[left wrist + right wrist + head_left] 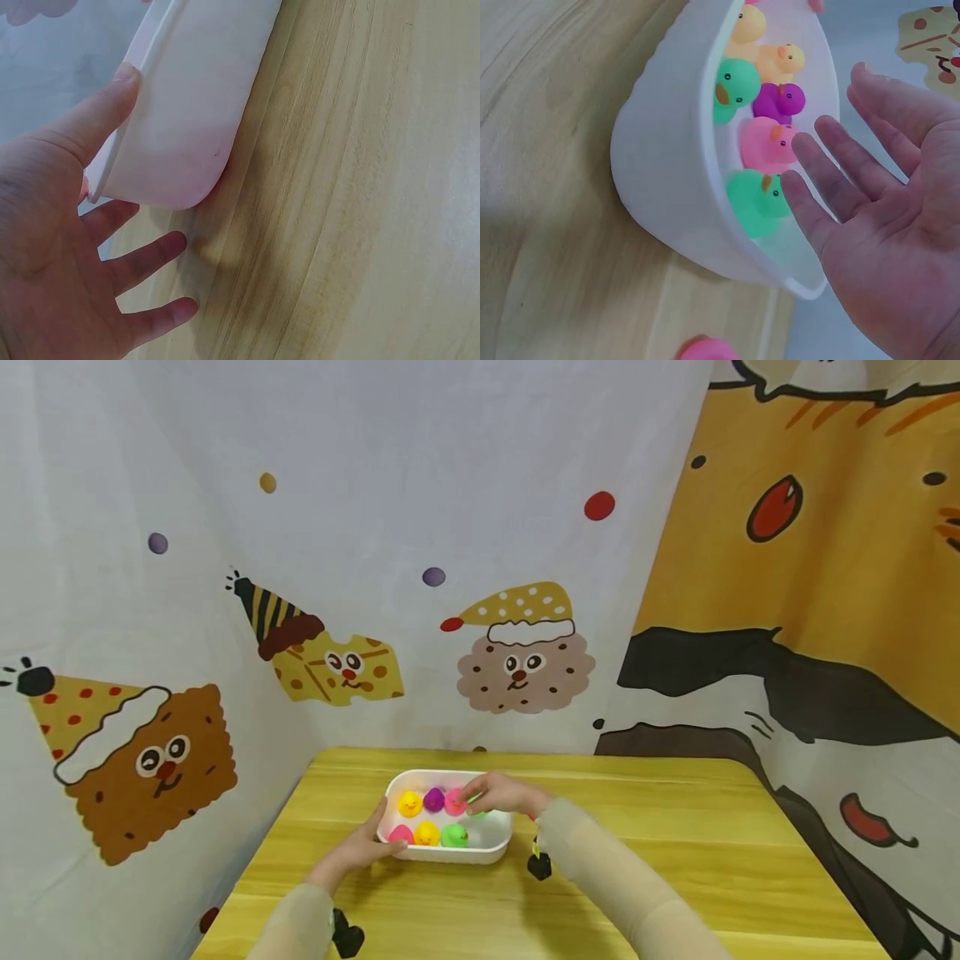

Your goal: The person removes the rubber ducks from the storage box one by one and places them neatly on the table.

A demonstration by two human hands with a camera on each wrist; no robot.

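Note:
A white plastic tub holds several small rubber ducks. My left hand holds the tub's left end, thumb on the near rim and fingers along the end wall. In the left wrist view the other fingers of that hand spread below the rim. Above the tub's right part is my right hand, its fingers loosely extended over a green duck and a pink duck. Nothing shows in its grasp. Beyond these lie a purple duck and another green duck.
A pink rubber object, partly cut off, lies on the wooden table beside the tub. Black wrist cameras hang at both sleeves. A printed curtain stands behind the table and at its sides.

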